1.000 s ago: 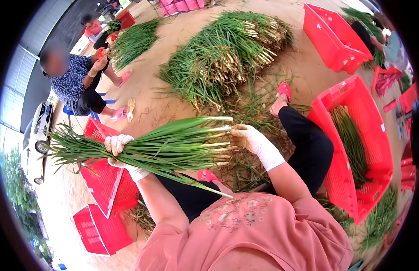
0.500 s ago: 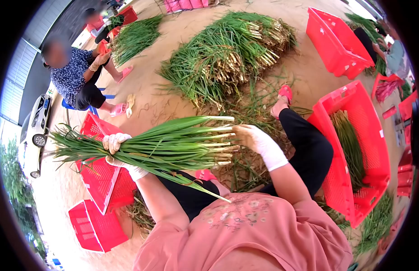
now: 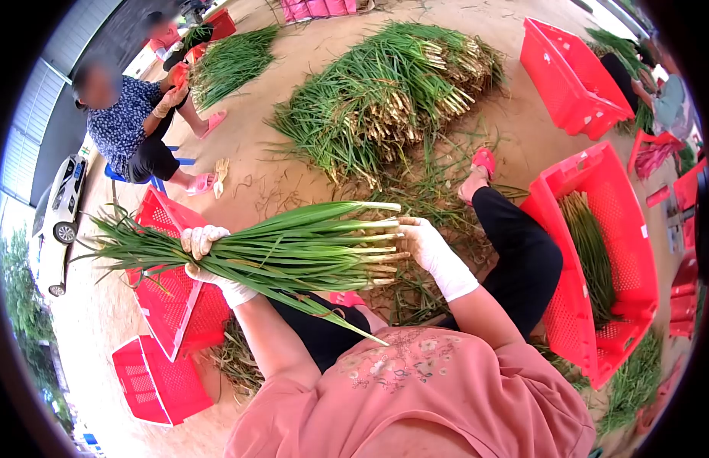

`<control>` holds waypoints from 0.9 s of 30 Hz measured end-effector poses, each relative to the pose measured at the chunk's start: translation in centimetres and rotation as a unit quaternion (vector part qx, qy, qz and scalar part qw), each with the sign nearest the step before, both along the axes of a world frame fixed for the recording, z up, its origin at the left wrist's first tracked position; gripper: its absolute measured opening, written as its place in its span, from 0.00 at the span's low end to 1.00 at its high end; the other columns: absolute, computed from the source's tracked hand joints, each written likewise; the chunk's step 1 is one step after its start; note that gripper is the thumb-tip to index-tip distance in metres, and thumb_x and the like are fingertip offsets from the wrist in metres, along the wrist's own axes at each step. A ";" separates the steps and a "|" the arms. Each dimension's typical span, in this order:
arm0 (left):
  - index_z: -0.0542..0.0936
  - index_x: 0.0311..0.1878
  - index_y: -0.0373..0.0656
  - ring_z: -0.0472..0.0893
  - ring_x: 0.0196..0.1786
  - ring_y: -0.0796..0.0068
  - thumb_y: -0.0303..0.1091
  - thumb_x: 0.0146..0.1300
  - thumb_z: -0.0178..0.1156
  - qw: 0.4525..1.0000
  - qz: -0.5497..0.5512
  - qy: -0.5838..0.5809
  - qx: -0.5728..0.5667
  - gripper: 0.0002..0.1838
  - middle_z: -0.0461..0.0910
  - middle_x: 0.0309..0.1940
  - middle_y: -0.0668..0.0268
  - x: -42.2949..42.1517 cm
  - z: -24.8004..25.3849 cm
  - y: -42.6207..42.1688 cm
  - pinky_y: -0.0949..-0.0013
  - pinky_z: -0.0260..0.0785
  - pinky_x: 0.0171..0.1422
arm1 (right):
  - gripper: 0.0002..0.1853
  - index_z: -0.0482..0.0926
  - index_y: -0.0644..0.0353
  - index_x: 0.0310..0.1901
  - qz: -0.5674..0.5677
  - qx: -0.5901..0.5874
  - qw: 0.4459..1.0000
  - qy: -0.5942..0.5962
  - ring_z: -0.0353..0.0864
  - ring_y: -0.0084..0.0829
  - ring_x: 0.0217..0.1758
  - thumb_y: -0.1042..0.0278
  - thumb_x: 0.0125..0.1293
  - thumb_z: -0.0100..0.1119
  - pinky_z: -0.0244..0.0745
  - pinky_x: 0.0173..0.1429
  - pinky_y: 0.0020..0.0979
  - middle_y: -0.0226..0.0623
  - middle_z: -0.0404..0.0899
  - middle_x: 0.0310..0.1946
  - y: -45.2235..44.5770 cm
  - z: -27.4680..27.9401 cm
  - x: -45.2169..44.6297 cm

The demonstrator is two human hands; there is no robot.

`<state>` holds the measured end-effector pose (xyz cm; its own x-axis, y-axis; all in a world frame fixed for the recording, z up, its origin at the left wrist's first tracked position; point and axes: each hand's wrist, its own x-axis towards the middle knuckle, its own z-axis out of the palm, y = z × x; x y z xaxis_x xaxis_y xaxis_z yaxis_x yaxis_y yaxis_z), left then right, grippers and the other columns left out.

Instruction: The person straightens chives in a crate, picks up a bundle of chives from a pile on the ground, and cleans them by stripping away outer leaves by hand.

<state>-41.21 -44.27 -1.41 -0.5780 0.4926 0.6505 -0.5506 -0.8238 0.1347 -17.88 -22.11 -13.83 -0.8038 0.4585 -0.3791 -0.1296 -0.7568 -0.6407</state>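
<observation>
My left hand [image 3: 205, 248], in a white glove, is closed round the leafy middle of a bunch of Chinese chives [image 3: 308, 244]. The long green leaves trail off to the left, and the pale stem ends line up on the right. One stalk hangs lower than the others, its tip over my shirt. My right hand [image 3: 424, 243], gloved too, is cupped against the stem ends with its fingers loosely extended; it does not grip the bunch. Beyond my hands a large heap of chives [image 3: 385, 99] lies on the ground.
To my right stands a red crate [image 3: 621, 252] holding chives; red crates [image 3: 163, 382] also sit at my left. Another red crate [image 3: 572, 80] is farther off at right. A seated co-worker [image 3: 129, 114] is at upper left, near a smaller chive pile [image 3: 232, 65].
My right hand has come in against the stem ends, its fingers now bent more downward. The bunch has shifted slightly right, still in my left hand.
</observation>
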 end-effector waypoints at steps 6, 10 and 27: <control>0.65 0.30 0.48 0.67 0.30 0.80 0.25 0.42 0.66 1.000 0.019 0.000 -0.025 0.18 0.65 0.21 0.77 -0.2 -0.3 -0.1 0.68 0.61 0.51 | 0.11 0.79 0.71 0.34 -0.085 0.198 0.976 -0.017 0.77 0.25 0.32 0.77 0.46 0.57 0.70 0.44 0.25 0.39 0.80 0.28 1.6 1.5 1.2; 0.67 0.32 0.47 0.68 0.30 0.79 0.24 0.43 0.65 0.999 0.038 0.001 0.007 0.17 0.66 0.22 0.76 -1.0 0.0 -1.2 0.68 0.62 0.53 | 0.07 0.77 0.66 0.32 -0.246 0.094 0.963 0.060 0.80 0.35 0.36 0.74 0.52 0.54 0.76 0.48 0.35 0.42 0.79 0.32 8.2 -1.2 6.2; 0.68 0.30 0.49 0.70 0.29 0.82 0.22 0.40 0.66 0.999 0.007 -0.019 0.040 0.18 0.69 0.22 0.77 -1.1 1.3 0.0 0.72 0.65 0.48 | 0.28 0.64 0.60 0.60 0.186 0.041 0.969 0.155 0.67 0.28 0.58 0.71 0.56 0.59 0.58 0.64 0.30 0.33 0.70 0.54 2.3 0.5 -1.3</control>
<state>-42.28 -44.25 -0.11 -0.6096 0.4313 0.6651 -0.5424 -0.8388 0.0467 -19.13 -19.79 -13.33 -0.9886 0.1346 -0.0670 -0.0544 -0.7359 -0.6749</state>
